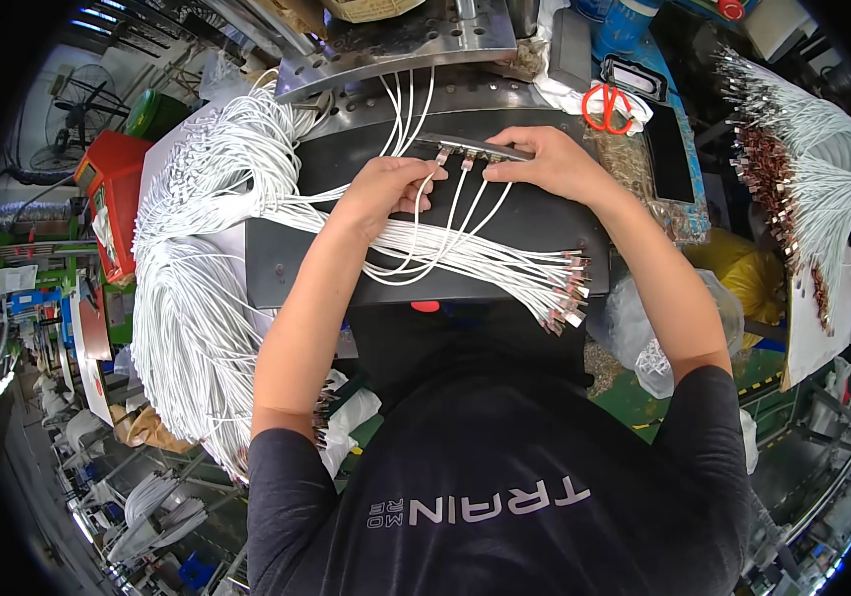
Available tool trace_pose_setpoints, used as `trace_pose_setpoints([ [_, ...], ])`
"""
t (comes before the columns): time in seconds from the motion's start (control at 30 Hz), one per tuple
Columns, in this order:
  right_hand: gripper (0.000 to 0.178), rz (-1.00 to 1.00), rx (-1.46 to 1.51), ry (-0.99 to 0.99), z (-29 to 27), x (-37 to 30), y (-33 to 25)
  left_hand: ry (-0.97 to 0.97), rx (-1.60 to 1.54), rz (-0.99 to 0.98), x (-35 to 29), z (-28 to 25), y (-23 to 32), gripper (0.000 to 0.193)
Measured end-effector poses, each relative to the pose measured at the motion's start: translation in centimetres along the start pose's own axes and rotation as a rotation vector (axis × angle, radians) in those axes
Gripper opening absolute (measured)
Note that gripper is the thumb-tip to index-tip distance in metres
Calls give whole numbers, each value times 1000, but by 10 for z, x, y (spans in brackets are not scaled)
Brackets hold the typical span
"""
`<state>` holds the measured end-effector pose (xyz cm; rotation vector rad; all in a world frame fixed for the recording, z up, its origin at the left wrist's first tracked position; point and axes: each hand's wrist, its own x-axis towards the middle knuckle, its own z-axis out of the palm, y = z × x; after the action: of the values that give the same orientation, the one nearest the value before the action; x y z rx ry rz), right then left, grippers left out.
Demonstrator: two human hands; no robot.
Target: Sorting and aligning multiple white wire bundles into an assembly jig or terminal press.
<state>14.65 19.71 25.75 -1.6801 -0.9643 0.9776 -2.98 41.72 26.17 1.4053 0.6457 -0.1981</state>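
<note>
Two hands work together: left hand (386,189) pinches a white cable (416,214), right hand (550,159) steadies the metal fixture bar (475,148); best seat each plug squarely.

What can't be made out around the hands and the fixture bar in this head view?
- Left hand fingertips: curled under, so the grip on the white cable is hidden.
- Metal bar: right end covered by the right hand.
- Connector tips: too small to read detail.
</note>
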Motion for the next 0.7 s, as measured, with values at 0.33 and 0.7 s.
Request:
trace_pose_setpoints([
  [0.33,36,44,41,70,2,-2,-5,48,39,43,-7,10,1,27],
  [0.7,27,-196,-723,315,-12,23,-5,329,618,375,-16,9,26,41],
])
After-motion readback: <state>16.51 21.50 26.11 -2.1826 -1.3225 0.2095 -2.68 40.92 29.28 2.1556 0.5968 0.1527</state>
